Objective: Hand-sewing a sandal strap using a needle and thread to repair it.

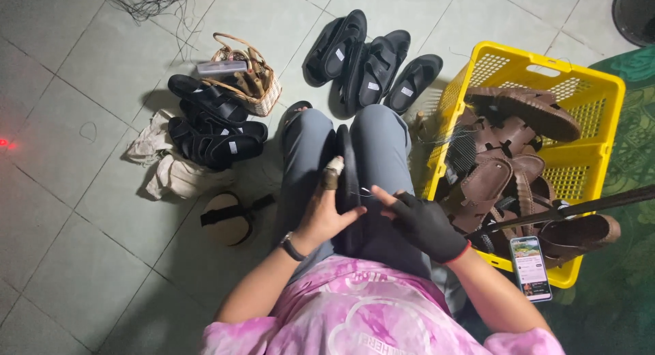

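We observe a seated person in grey trousers with a black sandal [346, 184] held upright on edge between the knees. The left hand [326, 215], bare apart from a wrapped fingertip and a wrist bracelet, rests against the left side of the sandal, fingers laid on it and gripping its edge. The right hand [424, 224], in a black fingerless glove, sits just beside the sandal on the right, its fingers pinched together near a thin thread [368, 192] that runs to the sandal; whether a needle is held we cannot tell. On the tiled floor ahead lie three black sandals [368, 61] in a row, and to the left a stack of further black sandals [215, 126] rests on crumpled cloth [167, 167]. A small wicker basket [249, 75] stands touching that stack. To the right, a yellow plastic crate [587, 116] holds brown sandals [508, 157]. A mobile phone [531, 266] lies beside the crate's near corner, screen lit.
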